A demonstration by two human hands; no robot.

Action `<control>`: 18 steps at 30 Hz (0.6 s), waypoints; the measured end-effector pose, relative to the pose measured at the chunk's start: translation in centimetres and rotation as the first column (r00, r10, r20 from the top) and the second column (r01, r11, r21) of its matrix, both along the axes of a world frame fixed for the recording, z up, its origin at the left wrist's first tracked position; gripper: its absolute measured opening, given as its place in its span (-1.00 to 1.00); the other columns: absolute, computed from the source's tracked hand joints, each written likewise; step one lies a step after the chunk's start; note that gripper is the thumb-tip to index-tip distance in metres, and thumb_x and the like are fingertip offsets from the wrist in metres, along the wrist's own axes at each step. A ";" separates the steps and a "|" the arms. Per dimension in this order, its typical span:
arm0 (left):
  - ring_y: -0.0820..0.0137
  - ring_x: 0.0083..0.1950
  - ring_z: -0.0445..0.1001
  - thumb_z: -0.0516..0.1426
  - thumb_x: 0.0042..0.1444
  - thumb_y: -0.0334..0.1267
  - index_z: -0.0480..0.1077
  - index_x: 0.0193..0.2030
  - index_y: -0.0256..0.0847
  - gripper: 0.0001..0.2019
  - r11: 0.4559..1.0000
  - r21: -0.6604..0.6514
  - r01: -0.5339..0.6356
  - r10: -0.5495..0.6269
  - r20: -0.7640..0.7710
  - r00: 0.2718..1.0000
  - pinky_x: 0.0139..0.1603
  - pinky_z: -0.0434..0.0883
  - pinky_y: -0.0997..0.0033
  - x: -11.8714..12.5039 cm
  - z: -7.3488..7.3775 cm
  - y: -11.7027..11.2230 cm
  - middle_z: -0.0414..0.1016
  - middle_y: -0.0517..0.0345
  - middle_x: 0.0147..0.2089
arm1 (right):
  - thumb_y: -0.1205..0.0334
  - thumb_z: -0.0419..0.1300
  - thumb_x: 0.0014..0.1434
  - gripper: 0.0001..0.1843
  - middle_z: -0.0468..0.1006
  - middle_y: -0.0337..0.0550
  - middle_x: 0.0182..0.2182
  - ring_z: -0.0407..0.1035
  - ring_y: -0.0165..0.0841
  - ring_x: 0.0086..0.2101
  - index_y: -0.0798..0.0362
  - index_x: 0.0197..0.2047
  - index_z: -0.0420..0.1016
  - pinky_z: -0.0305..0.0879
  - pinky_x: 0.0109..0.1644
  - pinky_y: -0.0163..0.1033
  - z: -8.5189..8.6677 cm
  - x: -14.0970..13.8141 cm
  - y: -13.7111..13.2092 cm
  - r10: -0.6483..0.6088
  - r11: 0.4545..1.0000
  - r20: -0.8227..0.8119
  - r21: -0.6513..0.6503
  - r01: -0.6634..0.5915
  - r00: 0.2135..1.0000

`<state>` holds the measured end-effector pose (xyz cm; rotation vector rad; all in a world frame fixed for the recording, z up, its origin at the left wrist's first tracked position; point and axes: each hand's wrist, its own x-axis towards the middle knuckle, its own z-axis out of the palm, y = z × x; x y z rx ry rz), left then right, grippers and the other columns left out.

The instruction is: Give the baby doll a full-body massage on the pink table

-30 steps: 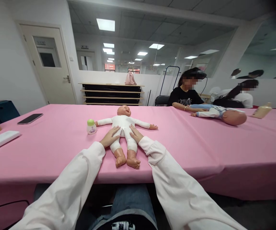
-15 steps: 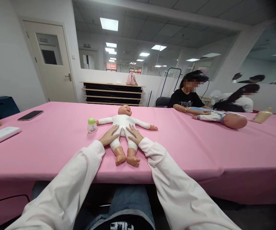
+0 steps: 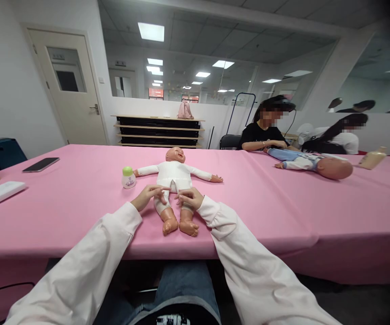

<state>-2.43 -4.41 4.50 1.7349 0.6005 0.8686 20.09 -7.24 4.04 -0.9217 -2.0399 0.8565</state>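
Nearest me are the blue jeans (image 3: 188, 282) of someone sitting right up to a surface (image 3: 259, 198) covered in pink cloth, with both arms reaching over its edge in loose white sleeves (image 3: 83, 253). A baby doll (image 3: 174, 169) in a white suit lies on its back there, bare feet toward the sitter, head away, arms stretched out to the sides. The left hand (image 3: 150, 195) is at the upper part of one of the doll's legs, fingers slightly bent; the right hand (image 3: 190, 197) is over the other leg, fingers curled downward. The two hands are apart from each other, and I can't tell whether either one is pinching the suit. Just beside the doll's outstretched hand on the left stands a small bottle (image 3: 128, 179) with a green lid. Farther left lie a long white case (image 3: 1, 196) and, beyond it, a dark phone (image 3: 41, 164). Off to the right, a second doll (image 3: 333, 168) in blue and white lies near a tan bottle (image 3: 373, 159), and a co-worker (image 3: 264, 134) in a black shirt leans over its legs. Past the surface is a low shelf (image 3: 157, 127) carrying a pink backpack (image 3: 184, 110), with a pale door (image 3: 73, 110) to its left and a wide window (image 3: 198, 49) above.
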 end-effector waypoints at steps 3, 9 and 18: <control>0.47 -0.62 0.26 0.04 0.08 0.00 0.47 -0.08 -0.34 -0.55 0.983 -0.134 -0.123 0.143 0.150 0.978 -0.39 0.34 0.40 -0.1 -0.1 0.7 0.20 0.31 -0.72 | -0.34 0.04 0.04 -0.40 0.37 -0.29 -0.74 0.34 -0.37 -0.64 0.09 -0.35 0.47 0.36 -0.43 -0.22 -0.1 -0.3 0.5 -0.140 0.988 -0.255 -0.098 0.119 0.957; 0.55 -0.61 0.18 0.00 0.11 -0.19 0.38 -0.10 -0.30 -0.70 0.882 -0.278 -0.381 0.407 0.042 0.913 -0.57 0.15 0.54 0.3 -1.1 2.0 0.18 0.33 -0.62 | -0.41 -0.03 0.02 -0.32 0.49 -0.15 -0.57 0.43 -0.35 -0.48 0.10 -0.34 0.43 0.40 -0.32 -0.23 -0.1 -0.1 2.1 -0.448 0.884 -0.383 -0.053 0.465 0.808; 0.21 0.39 -0.03 0.05 0.11 -0.20 0.09 0.33 -0.21 -0.39 0.873 0.237 -0.427 0.482 -0.274 0.833 0.32 0.10 0.23 0.7 -2.6 2.9 -0.02 -0.02 0.39 | -0.10 0.05 0.17 -0.31 -0.13 -0.04 0.35 -0.24 -0.22 0.33 0.05 0.28 0.14 -0.29 0.39 0.00 -2.5 0.6 3.5 -0.427 0.896 0.133 0.198 0.398 0.894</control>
